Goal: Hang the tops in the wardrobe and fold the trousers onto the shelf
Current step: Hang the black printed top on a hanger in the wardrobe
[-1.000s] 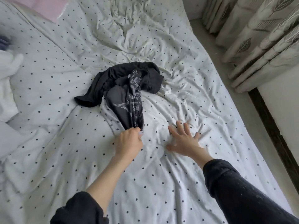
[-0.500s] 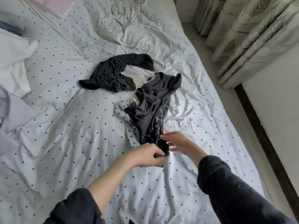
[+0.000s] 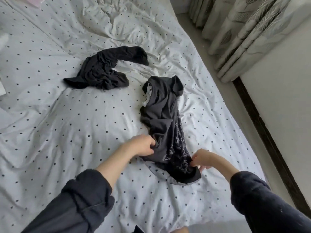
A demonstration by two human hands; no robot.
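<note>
A person leaned over a bed covered with a rumpled white sheet dotted with small black spots. Both arms wore dark sleeves pushed up from the wrists. In front of them lay a dark grey printed garment, bunched lengthwise, with a pale leaf-like pattern along one side and a pale star-patterned lining showing at its far and near ends. The left hand had its fingers curled into a fold on the left edge of that garment, near its lower end. The right hand pinched the garment's lower right edge between thumb and fingers. Farther up the bed, well apart from the first piece, a plain black crumpled garment lay in a loose curved heap, touched by neither hand. Whether either piece was a top or trousers could not be told. At the left edge of the bed some white fabric was partly in view. To the right of the bed ran a strip of pale floor, and beyond it hung cream curtains with a leaf print beside a wall with a dark skirting board.
</note>
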